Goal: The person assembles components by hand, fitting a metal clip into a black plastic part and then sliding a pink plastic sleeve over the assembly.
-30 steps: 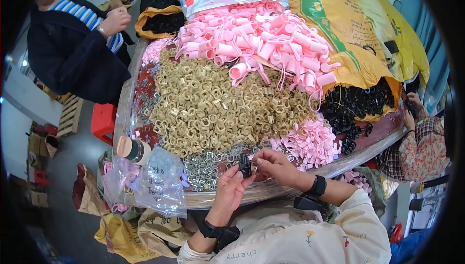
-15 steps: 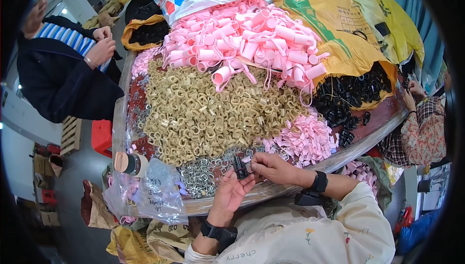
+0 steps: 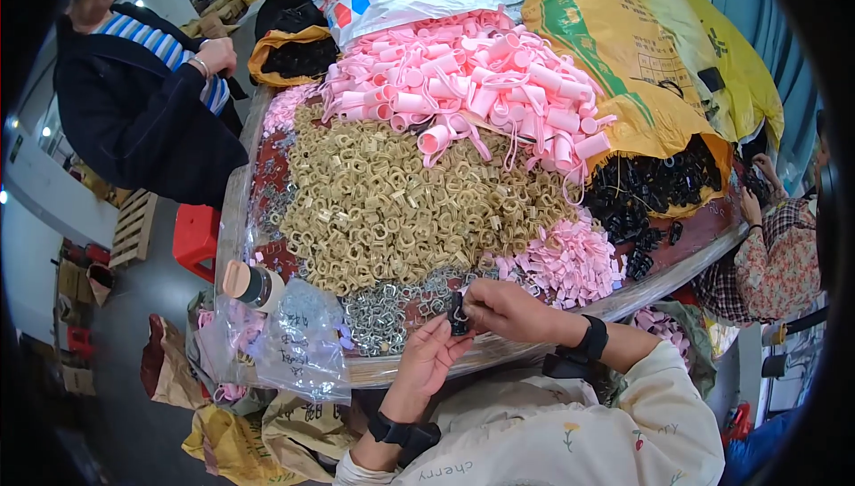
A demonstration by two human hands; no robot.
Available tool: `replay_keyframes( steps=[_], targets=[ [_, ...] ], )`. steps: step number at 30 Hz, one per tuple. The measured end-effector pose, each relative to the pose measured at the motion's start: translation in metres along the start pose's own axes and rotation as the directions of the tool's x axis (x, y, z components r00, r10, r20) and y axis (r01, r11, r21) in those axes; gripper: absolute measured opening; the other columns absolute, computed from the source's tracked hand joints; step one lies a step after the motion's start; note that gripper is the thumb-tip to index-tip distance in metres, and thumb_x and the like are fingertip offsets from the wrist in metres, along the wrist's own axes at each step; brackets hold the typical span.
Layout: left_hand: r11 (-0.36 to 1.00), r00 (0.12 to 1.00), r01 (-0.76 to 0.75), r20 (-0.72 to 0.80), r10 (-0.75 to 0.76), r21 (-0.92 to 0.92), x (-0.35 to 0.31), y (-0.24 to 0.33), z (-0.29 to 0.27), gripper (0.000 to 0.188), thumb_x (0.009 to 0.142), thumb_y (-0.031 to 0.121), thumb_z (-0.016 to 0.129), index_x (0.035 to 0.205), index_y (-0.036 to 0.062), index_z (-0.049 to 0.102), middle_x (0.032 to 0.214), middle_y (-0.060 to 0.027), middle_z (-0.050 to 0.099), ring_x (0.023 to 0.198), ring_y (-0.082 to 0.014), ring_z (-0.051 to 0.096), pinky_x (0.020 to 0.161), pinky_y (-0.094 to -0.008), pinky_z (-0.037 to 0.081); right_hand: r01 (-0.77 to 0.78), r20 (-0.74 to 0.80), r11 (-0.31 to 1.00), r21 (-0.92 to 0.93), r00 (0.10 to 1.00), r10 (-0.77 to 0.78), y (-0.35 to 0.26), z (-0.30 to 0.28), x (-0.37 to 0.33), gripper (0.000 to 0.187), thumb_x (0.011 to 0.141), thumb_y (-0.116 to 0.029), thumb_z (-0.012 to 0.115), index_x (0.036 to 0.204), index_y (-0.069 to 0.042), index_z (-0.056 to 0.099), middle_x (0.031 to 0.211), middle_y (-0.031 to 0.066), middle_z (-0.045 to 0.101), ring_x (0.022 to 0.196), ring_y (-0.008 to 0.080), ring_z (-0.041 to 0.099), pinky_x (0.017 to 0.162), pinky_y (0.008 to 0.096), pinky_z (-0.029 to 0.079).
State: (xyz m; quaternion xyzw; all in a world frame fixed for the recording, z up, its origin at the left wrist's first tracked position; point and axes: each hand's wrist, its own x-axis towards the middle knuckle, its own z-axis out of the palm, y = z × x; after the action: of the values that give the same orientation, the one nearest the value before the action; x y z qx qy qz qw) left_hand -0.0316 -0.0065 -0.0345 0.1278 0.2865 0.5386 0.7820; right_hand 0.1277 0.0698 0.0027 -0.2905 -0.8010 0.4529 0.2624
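Near the table's front edge, my left hand [image 3: 429,357] pinches a small black plastic part [image 3: 459,318] between thumb and fingers, holding it upright. My right hand [image 3: 508,311] is closed in a pinch right against that part's right side. Whatever lies between its fingertips is too small to make out. Just beyond my hands spread loose silver metal buckles [image 3: 378,318]. Behind them rises a broad heap of beige ring-shaped plastic pieces [image 3: 401,205]. A pile of small pink pieces [image 3: 574,263] lies beyond my right hand.
Pink tubes with straps [image 3: 481,85] are heaped at the back. A yellow sack [image 3: 614,32] spills black parts [image 3: 655,179] at right. A lidded jar [image 3: 254,285] and clear plastic bag [image 3: 298,339] stand front left. One person [image 3: 134,103] stands left; another [image 3: 775,245] works at right.
The black part has turned more upright and moved slightly right in my left hand. My right fingers have closed in against it. The whole view has shifted a little.
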Motion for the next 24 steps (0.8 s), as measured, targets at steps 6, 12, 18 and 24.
replay_keyframes(
  steps=[6, 12, 18, 24],
  targets=[
    [0.999, 1.000, 0.006, -0.003, -0.006, 0.031, -0.005, 0.000, 0.005, 0.028, 0.084, 0.013, 0.045, 0.107, -0.0036, 0.045, 0.096, -0.0128, 0.056, 0.085, -0.0225, 0.058, 0.075, -0.0300, 0.049, 0.167, 0.002, 0.935, -0.314, 0.985, -0.175, -0.020, -0.002, -0.007, 0.012, 0.075, -0.009, 0.051, 0.075, -0.004, 0.040, 0.071, 0.0096, 0.044, 0.056, 0.0294, 0.049, 0.047, 0.0358, 0.040],
    [0.996, 0.999, 0.040, -0.009, -0.039, 0.075, 0.001, -0.003, 0.013, 0.028, 0.084, 0.012, 0.046, 0.106, -0.0043, 0.045, 0.094, -0.0135, 0.056, 0.084, -0.0224, 0.058, 0.074, -0.0286, 0.049, 0.223, 0.075, 0.836, -0.502, 0.974, -0.214, -0.011, -0.010, -0.013, 0.016, 0.069, -0.012, 0.054, 0.072, -0.005, 0.040, 0.068, 0.0089, 0.042, 0.055, 0.0261, 0.050, 0.046, 0.0350, 0.040],
    [0.993, 0.996, 0.076, -0.044, -0.072, 0.088, 0.009, -0.006, 0.016, 0.025, 0.084, 0.011, 0.047, 0.103, -0.0048, 0.047, 0.093, -0.0141, 0.057, 0.083, -0.0227, 0.058, 0.073, -0.0282, 0.050, 0.386, 0.197, 0.739, -0.553, 0.922, -0.334, -0.003, -0.020, -0.012, 0.016, 0.065, -0.011, 0.055, 0.071, -0.007, 0.041, 0.065, 0.0066, 0.039, 0.055, 0.0215, 0.048, 0.046, 0.0327, 0.037],
    [0.984, 0.991, 0.124, -0.063, -0.116, 0.129, 0.009, 0.002, 0.009, 0.021, 0.083, 0.008, 0.046, 0.099, -0.0051, 0.049, 0.090, -0.0148, 0.058, 0.079, -0.0233, 0.059, 0.070, -0.0276, 0.051, 0.240, 0.122, 0.893, -0.381, 0.970, -0.208, 0.003, -0.011, -0.011, 0.016, 0.065, -0.012, 0.056, 0.074, -0.007, 0.044, 0.067, 0.0078, 0.041, 0.060, 0.0235, 0.050, 0.051, 0.0333, 0.040]
  ],
)
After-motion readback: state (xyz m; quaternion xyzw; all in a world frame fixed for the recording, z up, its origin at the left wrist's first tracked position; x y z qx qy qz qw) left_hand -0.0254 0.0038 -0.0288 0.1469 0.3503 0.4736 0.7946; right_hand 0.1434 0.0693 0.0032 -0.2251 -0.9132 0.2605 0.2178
